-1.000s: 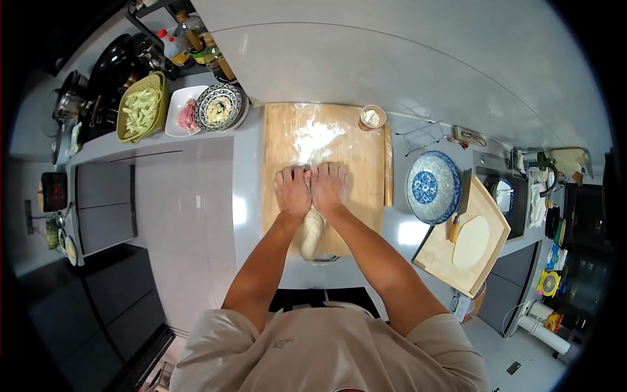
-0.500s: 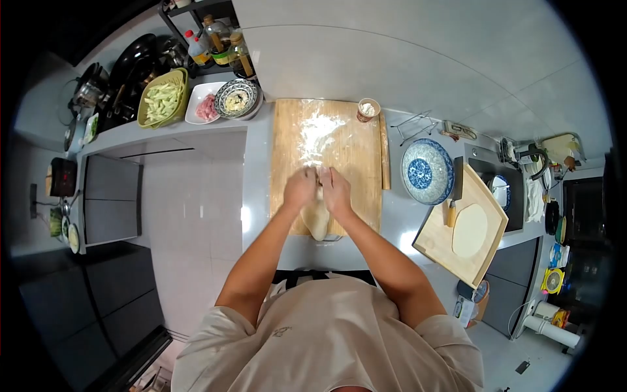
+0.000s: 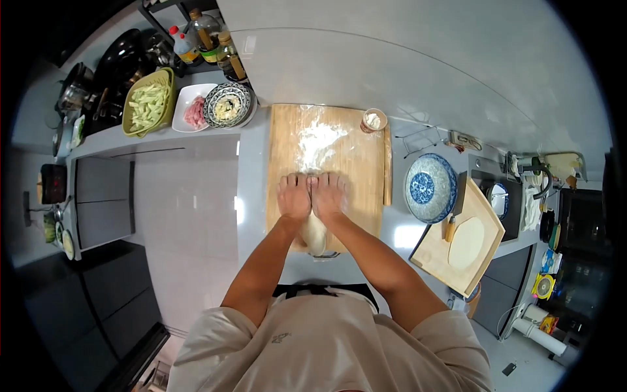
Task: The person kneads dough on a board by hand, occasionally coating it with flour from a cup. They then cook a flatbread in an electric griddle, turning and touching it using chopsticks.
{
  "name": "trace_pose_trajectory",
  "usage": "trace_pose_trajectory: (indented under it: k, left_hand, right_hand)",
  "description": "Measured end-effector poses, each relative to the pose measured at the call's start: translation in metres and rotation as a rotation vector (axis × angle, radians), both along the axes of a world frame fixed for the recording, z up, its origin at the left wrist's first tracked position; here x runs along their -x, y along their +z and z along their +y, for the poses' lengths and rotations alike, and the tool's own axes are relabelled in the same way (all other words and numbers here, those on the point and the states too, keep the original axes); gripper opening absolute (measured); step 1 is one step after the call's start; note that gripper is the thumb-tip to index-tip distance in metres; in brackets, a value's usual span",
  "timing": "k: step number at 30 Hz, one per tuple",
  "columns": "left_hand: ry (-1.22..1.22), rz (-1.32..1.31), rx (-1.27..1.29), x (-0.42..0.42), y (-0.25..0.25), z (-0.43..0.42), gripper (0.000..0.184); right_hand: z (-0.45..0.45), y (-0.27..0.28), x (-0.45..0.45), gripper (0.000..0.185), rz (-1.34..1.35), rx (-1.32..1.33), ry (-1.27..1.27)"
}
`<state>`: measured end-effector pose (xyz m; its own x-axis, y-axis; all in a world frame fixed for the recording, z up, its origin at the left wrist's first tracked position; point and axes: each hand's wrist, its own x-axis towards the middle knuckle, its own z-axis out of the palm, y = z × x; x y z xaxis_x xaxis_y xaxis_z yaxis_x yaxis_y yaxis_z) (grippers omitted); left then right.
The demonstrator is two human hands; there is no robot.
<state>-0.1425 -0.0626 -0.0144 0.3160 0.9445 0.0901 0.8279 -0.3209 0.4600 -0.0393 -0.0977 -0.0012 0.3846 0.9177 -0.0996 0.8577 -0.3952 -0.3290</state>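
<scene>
Both hands press down side by side on a lump of dough (image 3: 315,236) that lies on a wooden board (image 3: 359,157). My left hand (image 3: 294,197) rests on its far part, fingers pointing forward and slightly apart. Beside it, my right hand (image 3: 328,197) lies in the same way, and the two thumbs meet. The near end of the dough shows between my wrists; its far end is hidden beneath the hands. White flour (image 3: 320,140) is spread over the board beyond my fingers. A small cup (image 3: 373,121) of white powder stands at the board's far right corner.
A rolling pin (image 3: 388,171) lies along the board's right edge. Farther right are a blue-and-white bowl (image 3: 428,189), a cleaver (image 3: 460,195) and a wooden tray (image 3: 436,258) with a flat dough sheet (image 3: 467,242). At left stand a patterned bowl (image 3: 245,112), a meat dish (image 3: 183,117) and a green basket (image 3: 168,108).
My hands have gone from gripping the dough's far end with curled fingers to pressing flat on it, fingers forward. The whole view has shifted slightly.
</scene>
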Motion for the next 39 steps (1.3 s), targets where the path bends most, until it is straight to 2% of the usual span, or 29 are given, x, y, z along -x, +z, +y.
trace_pose_trajectory:
  k: [8,11,14,15,17,18,20,21,23,25,31,34,36,39]
  left_hand:
    - [0.036,0.069,-0.015,-0.016,-0.009,0.051,0.033]
    - [-0.039,0.142,0.209,-0.012,0.012,0.048,0.034]
    - [0.052,-0.448,0.922,0.006,0.004,0.060,0.036]
    - [0.068,-0.341,0.850,0.004,0.026,0.053,0.035]
    - [0.109,-0.126,0.711,-0.002,0.082,0.013,0.034]
    - [0.050,-0.048,0.536,0.000,0.076,-0.010,0.032]
    - [-0.063,0.104,0.185,0.007,0.045,-0.053,0.030]
    - [-0.040,0.009,0.077,0.014,0.035,-0.068,0.029]
    - [0.005,-0.179,-0.130,0.025,0.021,-0.088,0.028]
    - [-0.003,-0.141,-0.108,0.028,0.016,-0.086,0.027]
    - [0.005,0.014,-0.085,0.010,0.013,-0.037,0.026]
    - [0.023,0.036,-0.084,-0.001,0.007,-0.003,0.028]
    - [0.019,0.065,-0.004,-0.007,0.012,0.020,0.029]
    - [0.007,0.033,-0.067,-0.015,0.002,0.052,0.033]
  right_hand:
    - [0.053,-0.001,-0.016,0.046,-0.017,0.091,-0.056]
    - [0.041,-0.019,-0.025,0.046,0.047,-0.066,0.033]
    - [0.013,0.059,-0.028,0.044,0.531,0.001,-0.065]
    - [-0.003,0.057,-0.028,0.041,0.469,-0.178,-0.008]
    - [-0.028,0.054,-0.018,0.036,0.407,-0.180,-0.037]
    - [-0.042,0.050,-0.011,0.033,0.379,-0.176,-0.053]
    - [-0.073,0.019,0.003,0.028,0.146,-0.245,0.063]
    - [-0.084,0.009,0.007,0.026,0.029,-0.278,0.121]
    - [-0.095,0.006,0.016,0.025,-0.002,-0.320,0.162]
    - [-0.094,0.005,0.019,0.024,-0.067,-0.351,0.179]
    - [-0.042,0.005,0.005,0.026,-0.010,-0.044,0.073]
    - [-0.005,-0.001,-0.003,0.035,-0.029,0.078,0.029]
    - [0.015,-0.006,-0.008,0.039,-0.029,0.058,0.000]
    - [0.043,-0.009,-0.016,0.043,-0.032,0.003,-0.036]
